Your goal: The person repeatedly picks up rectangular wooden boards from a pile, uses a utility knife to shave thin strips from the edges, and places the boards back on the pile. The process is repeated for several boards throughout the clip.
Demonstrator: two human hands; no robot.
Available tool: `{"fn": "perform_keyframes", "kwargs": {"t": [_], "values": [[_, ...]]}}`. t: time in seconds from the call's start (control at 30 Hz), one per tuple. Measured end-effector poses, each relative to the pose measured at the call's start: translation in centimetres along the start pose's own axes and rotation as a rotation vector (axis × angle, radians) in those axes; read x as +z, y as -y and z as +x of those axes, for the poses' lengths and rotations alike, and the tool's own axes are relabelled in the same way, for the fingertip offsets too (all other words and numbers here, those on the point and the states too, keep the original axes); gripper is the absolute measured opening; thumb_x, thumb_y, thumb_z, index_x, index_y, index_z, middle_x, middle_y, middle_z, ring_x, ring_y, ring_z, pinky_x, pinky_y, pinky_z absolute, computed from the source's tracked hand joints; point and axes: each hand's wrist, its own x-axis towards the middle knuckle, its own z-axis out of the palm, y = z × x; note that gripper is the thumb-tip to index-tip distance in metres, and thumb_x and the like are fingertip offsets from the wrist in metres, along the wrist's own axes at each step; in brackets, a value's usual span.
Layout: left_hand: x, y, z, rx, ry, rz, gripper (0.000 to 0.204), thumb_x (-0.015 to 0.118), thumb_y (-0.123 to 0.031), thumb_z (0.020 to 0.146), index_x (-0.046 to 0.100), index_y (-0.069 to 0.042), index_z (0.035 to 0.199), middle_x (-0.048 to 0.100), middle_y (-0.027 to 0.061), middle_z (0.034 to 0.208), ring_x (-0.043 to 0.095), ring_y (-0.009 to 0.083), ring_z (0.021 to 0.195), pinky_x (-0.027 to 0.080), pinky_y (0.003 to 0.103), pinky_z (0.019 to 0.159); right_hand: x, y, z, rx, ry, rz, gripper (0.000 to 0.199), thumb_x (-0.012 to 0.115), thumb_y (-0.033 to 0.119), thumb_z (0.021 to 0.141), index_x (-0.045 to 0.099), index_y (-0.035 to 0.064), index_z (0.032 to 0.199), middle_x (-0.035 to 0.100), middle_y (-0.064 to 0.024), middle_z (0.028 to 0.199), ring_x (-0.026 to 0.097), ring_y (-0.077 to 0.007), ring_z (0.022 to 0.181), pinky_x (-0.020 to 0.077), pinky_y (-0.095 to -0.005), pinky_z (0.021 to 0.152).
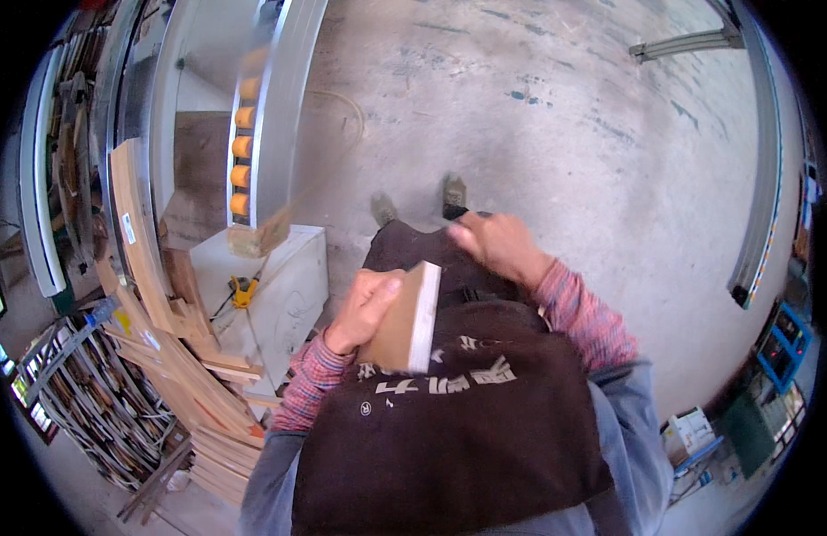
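Note:
My left hand (364, 313) is closed around a short, thick board (403, 322), thumb over its top end. The board has a tan-brown face and a pale whitish edge, and stands tilted in front of my dark apron (458, 429). My right hand (498, 246) is apart from the board, farther forward and to the right over my legs. Its fingers are curled in and slightly blurred; whatever they may hold is hidden.
At left, a metal roller rail (279, 116) with orange rollers ends at a wooden block (260, 237) above a white box (302, 268). A yellow-and-black tool (244, 291) lies there. Long planks (146, 241) lean beside stacked strips (110, 402). Another rail (760, 179) stands right.

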Motion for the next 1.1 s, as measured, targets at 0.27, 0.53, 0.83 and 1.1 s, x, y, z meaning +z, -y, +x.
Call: {"fn": "perform_keyframes", "kwargs": {"t": [0.27,0.53,0.83,1.1], "values": [[-1.1,0.5,-0.4,-0.041,-0.157,-0.023,0.044,0.045,-0.033,0.108,0.056,-0.001,0.081,0.052,-0.0024,0.069,0.047,0.0055,0.07,0.04,0.027,0.063,-4.4,4.0,-0.7,-0.071,-0.02,0.213,0.041,0.054,0.042,0.103,0.059,0.0035,0.09,0.063,-0.0206,0.068,0.063,-0.0451,0.064,0.0493,-0.0526,0.059],[-1.3,-0.4,0.5,-0.063,-0.228,-0.032,0.045,0.045,-0.032,0.108,0.056,0.0,0.079,0.053,-0.0011,0.069,0.047,0.0054,0.068,0.039,0.028,0.06,-8.7,10.0,-3.1,-0.424,0.098,0.202,0.041,0.066,0.047,0.094,0.057,0.0073,0.088,0.064,-0.0088,0.065,0.065,-0.0309,0.056,0.0499,-0.0414,0.049],[-2.0,0.4,0.2,0.047,-0.181,0.046,0.044,0.045,-0.032,0.106,0.051,-0.001,0.075,0.047,0.0025,0.063,0.045,0.0078,0.062,0.038,0.03,0.057,-8.2,9.0,-1.9,-0.37,0.048,0.129,0.044,0.064,0.048,0.095,0.057,0.0062,0.084,0.062,-0.0107,0.061,0.064,-0.0327,0.054,0.0491,-0.0419,0.049],[-1.8,-0.1,-0.7,0.06,-0.103,0.008,0.046,0.044,-0.035,0.107,0.055,-0.001,0.079,0.051,0.0009,0.066,0.047,0.0067,0.065,0.04,0.029,0.059,-5.3,4.2,-0.4,-0.143,-0.028,-0.022,0.038,0.058,0.043,0.1,0.055,0.0068,0.091,0.06,-0.0151,0.064,0.062,-0.0394,0.059,0.048,-0.0467,0.054]]}}
